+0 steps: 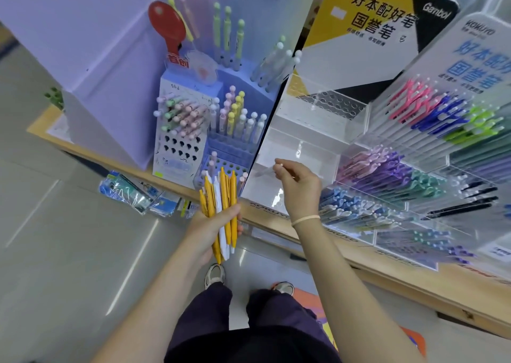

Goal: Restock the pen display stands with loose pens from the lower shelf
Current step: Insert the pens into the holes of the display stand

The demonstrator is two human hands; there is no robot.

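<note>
Yellow and white pens (222,210), roughly 8, gripped in left hand (210,228); right hand (300,188) fingers pinch 1 clear pen (265,171)

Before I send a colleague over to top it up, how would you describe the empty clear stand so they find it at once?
Start at the big yellow, white and black Gambol sign. The clear acrylic stand sits right below it, between the blue stand of pastel pens and the stepped rack of coloured pens. Unlike both neighbours, its perforated tiers hold no pens.
</note>
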